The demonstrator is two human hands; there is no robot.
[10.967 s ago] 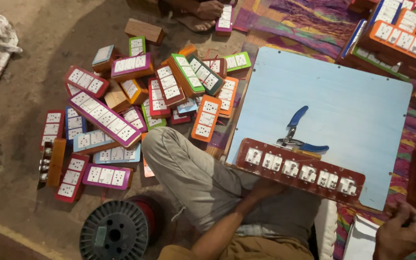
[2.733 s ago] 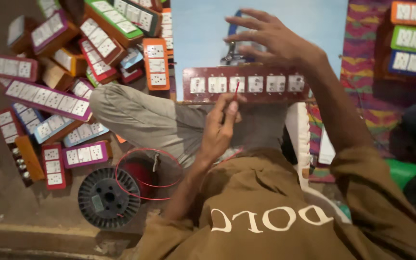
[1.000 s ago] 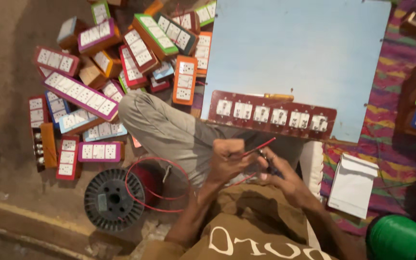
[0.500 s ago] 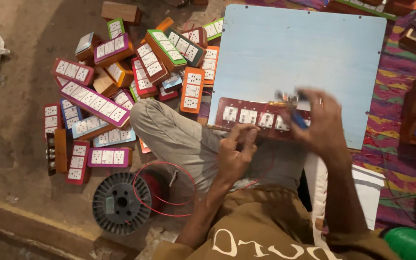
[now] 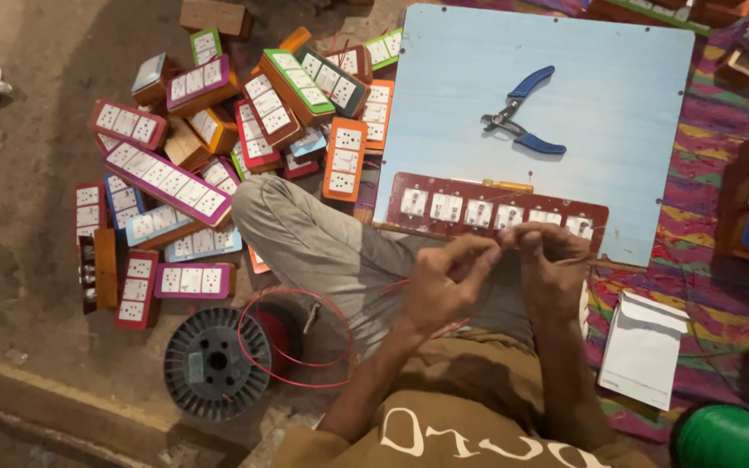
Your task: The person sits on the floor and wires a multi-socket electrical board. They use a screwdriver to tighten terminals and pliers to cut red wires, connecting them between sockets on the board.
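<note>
I see my left hand (image 5: pixel 446 282) and right hand (image 5: pixel 550 264) close together, fingertips pinching thin red wire (image 5: pixel 305 360) just below the maroon switch board (image 5: pixel 496 208) on my lap.

Red wire (image 5: pixel 292 342): thin, loose loops rising from a dark spool (image 5: pixel 217 364) that lies flat on the ground, left of the person's knee. One strand runs up across the lap to the hands and is pinched between the fingertips.

Switch panel (image 5: pixel 491 211): long, dark red, bearing a row of white switch modules. It lies flat along the near edge of a pale blue board (image 5: pixel 600 121), just beyond the hands.
</note>
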